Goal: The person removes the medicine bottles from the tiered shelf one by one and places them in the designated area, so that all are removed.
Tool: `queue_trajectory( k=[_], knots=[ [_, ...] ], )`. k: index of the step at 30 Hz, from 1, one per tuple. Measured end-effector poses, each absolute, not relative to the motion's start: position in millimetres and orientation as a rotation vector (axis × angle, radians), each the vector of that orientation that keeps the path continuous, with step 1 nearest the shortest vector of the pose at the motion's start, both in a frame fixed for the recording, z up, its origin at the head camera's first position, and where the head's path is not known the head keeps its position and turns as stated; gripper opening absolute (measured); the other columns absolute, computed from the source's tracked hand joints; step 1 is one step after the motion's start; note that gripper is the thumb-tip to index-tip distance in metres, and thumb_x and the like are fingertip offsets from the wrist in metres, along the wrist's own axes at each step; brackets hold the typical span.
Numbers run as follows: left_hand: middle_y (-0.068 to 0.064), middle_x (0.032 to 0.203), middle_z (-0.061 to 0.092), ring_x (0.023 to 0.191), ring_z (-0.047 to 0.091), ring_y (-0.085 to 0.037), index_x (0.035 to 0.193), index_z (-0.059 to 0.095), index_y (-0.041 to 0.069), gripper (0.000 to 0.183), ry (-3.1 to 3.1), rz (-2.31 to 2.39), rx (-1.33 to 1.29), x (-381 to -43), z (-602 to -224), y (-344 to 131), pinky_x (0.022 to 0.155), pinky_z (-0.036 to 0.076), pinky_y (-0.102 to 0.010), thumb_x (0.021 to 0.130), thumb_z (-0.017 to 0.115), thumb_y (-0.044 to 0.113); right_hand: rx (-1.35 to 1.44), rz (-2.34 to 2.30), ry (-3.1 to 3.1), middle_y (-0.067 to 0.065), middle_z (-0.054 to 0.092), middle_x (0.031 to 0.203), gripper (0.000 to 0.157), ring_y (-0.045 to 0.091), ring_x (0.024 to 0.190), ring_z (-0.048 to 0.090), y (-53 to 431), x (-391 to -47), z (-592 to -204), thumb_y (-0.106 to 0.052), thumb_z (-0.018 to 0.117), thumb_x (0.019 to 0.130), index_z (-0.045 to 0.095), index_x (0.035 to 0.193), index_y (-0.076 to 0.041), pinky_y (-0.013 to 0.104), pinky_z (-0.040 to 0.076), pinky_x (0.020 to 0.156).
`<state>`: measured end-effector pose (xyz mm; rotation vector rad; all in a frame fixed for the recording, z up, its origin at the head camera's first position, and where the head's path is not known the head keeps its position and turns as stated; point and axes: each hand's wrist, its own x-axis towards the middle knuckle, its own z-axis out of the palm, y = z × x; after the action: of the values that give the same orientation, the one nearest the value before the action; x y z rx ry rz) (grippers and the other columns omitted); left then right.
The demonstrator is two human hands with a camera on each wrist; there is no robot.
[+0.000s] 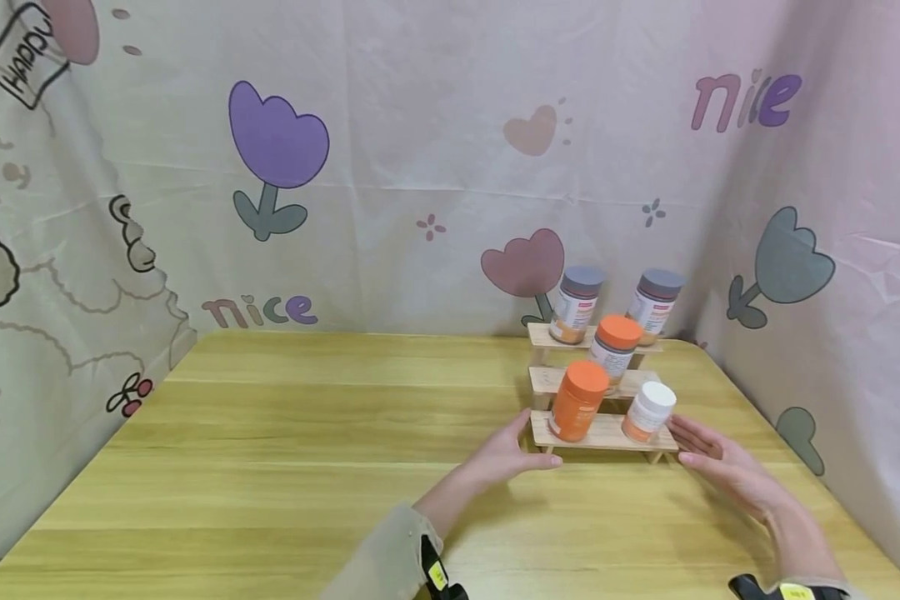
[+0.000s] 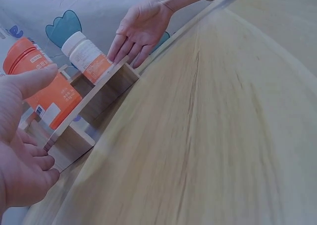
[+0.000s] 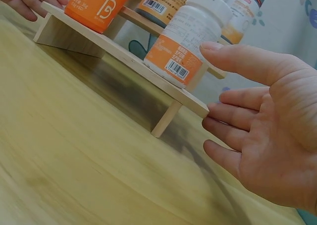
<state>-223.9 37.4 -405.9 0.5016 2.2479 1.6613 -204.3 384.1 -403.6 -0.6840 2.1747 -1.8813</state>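
The light wooden rack with three steps point(image 1: 607, 432) stands on the shiny yellow wooden table point(image 1: 292, 467). The left hand point(image 1: 498, 457) is at the rack's left end. Its fingertips touch the end of the lowest step, and its thumb sticks out in front of the rack. The right hand point(image 1: 729, 477) is at the rack's right end, with loose, almost straight fingers right up against the corner. Both hands are loose and not gripping anything.

On the rack's lowest step, a round orange bottle with an orange lid point(image 1: 576, 404) is on the left, and a small white-and-orange bottle with a white lid point(image 1: 650, 410) is on the right. On the rack's middle step is a white-labelled bottle with an orange lid point(image 1: 613, 354). Two white-and-orange bottles with grey lids point(image 1: 574, 310) stand on the rack's top step, one near each end. Behind the rack hangs a pale cloth with flowers and words point(image 1: 397, 125).
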Motion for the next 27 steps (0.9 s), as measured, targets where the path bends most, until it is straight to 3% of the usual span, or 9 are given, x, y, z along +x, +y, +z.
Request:
queue_trajectory(
  k=[17, 20, 24, 27],
  knots=[
    [-0.017, 0.150, 0.020, 0.133, 0.029, -0.033, 0.147, 0.016, 0.000, 0.094, 2.236, 1.682, 0.517, -219, -408, 1, 0.107, 0.025, -0.047, 0.079, 0.074, 0.031, -0.727, -1.838, 2.096, -0.018, 0.041, 0.136, 0.059, -0.003, 0.122, 0.040, 363, -209, -405, 0.002, 0.040, 0.095, 0.002, 0.137, 0.020, 0.014, 0.034, 0.095],
    [-0.016, 0.151, 0.019, 0.136, 0.022, -0.032, 0.146, 0.016, -0.002, 0.093, 2.251, 1.658, 0.548, -220, -409, -7, 0.109, 0.022, -0.046, 0.080, 0.072, 0.032, -0.725, -1.817, 2.089, -0.011, 0.036, 0.142, 0.058, -0.002, 0.123, 0.039, 357, -209, -403, 0.000, 0.039, 0.096, 0.004, 0.138, 0.018, 0.014, 0.033, 0.096],
    [-0.018, 0.150, 0.018, 0.136, 0.022, -0.033, 0.145, 0.016, -0.004, 0.091, 2.279, 1.632, 0.585, -220, -408, -20, 0.109, 0.022, -0.045, 0.082, 0.071, 0.031, -0.763, -1.796, 2.077, 0.006, 0.028, 0.148, 0.055, 0.000, 0.124, 0.039, 348, -210, -401, -0.001, 0.037, 0.097, 0.006, 0.139, 0.018, 0.015, 0.033, 0.097],
    [-0.019, 0.150, 0.018, 0.135, 0.022, -0.034, 0.145, 0.016, -0.004, 0.089, 2.267, 1.651, 0.592, -218, -407, -28, 0.109, 0.021, -0.047, 0.082, 0.070, 0.029, -0.822, -1.799, 2.039, 0.011, 0.025, 0.149, 0.054, 0.001, 0.125, 0.038, 341, -211, -401, 0.001, 0.036, 0.097, 0.005, 0.138, 0.019, 0.016, 0.033, 0.098]
  ],
)
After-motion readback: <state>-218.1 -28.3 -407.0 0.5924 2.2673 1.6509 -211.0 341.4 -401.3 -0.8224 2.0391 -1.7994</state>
